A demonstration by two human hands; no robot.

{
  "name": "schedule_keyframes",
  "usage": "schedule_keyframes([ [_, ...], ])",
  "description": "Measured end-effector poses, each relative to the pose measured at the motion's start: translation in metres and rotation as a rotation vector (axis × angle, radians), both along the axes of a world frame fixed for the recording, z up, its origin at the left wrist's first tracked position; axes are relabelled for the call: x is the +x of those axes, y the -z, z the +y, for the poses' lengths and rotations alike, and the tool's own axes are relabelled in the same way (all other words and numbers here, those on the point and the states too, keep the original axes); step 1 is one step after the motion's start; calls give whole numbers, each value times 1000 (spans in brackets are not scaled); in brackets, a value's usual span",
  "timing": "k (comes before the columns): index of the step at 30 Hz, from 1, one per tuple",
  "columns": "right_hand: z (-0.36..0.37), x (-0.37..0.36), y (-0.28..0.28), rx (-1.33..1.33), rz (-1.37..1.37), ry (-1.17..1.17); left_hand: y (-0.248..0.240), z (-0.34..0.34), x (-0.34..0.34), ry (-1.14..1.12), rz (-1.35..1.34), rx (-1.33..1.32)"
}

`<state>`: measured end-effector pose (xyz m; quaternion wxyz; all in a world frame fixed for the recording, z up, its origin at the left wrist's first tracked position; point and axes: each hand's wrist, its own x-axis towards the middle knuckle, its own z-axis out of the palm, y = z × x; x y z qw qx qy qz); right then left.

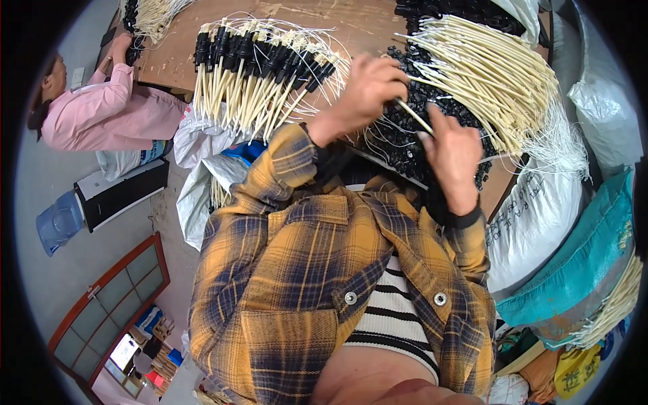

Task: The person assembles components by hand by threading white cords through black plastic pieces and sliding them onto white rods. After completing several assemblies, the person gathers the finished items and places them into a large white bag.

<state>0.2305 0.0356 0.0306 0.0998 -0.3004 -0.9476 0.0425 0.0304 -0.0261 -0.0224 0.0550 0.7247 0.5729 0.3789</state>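
Note:
Between my hands runs a thin cream-coloured tube [414, 116], slanting down to the right. My left hand [372, 88] is closed around its upper end, where a dark piece shows at the fingers. My right hand [453, 152] pinches the lower end near the thumb, its index finger raised. Small black plastic parts [412, 145] lie heaped beneath both hands. Beside my left hand, a row of cream tubes with black sleeves [270, 57] and white cords lies on the brown table [165, 64]. Right of my hands is a large bundle of plain cream tubes [486, 74] with white cords.
White woven sacks [540, 216] and a teal sack [574, 253] crowd the table's right side. Another person in a pink top [94, 118] works at the far left. A white bag [216, 182] hangs by the table's near left edge.

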Motion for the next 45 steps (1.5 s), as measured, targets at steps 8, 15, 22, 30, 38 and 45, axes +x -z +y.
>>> schedule_keyframes([
  [8, 20, 0, 13, -427, 487, -38, -45, -8, 29, 64, 356, -14],
  [15, 10, -4, -12, -958, 541, -107, -16, -15, -11, -228, -541, -614],
  [22, -11, -18, 18, -358, 461, -42, -31, -14, -16, -287, -557, -549],
  [30, -12, -15, 19, -544, 417, 15, -34, -7, -1, -120, -600, -530],
  [38, -5, -15, 21, -357, 505, 20, -12, -20, -9, -181, -22, -402],
  [45, -5, -19, 27, -351, 464, 7, -19, -20, 0, -144, -19, -461],
])
